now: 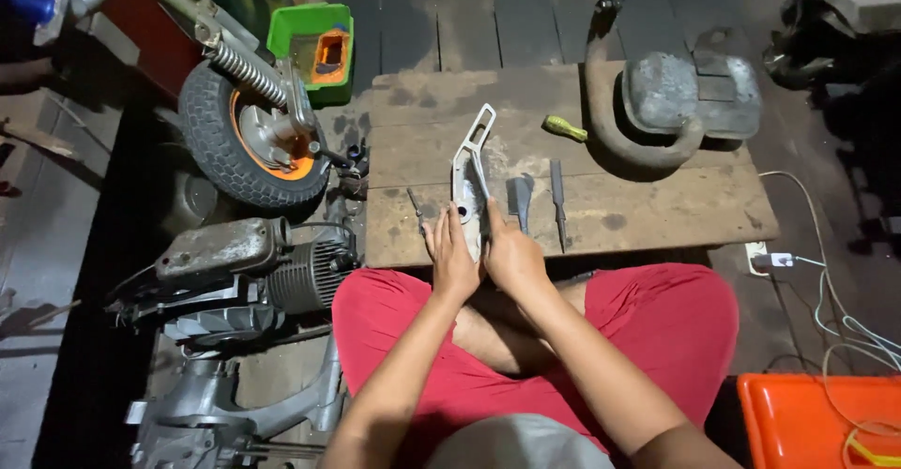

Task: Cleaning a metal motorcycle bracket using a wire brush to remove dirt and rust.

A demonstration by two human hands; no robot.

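Both hands — left hand [450, 261], right hand [511, 258] — are clamping the near end of one pale, cut-out metal bracket [471, 173] lying on the worn wooden board [657, 211]; two grey files [557, 201] are lying right.

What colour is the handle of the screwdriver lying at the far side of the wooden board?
Yellow-green; the screwdriver handle shows clearly in the head view, on the wooden board.

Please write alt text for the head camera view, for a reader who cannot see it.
A seated person in red shorts holds a long grey metal bracket with the left hand and right hand on a low wooden board. Files and a green-handled tool lie nearby; a small wheel and engine sit to the left.
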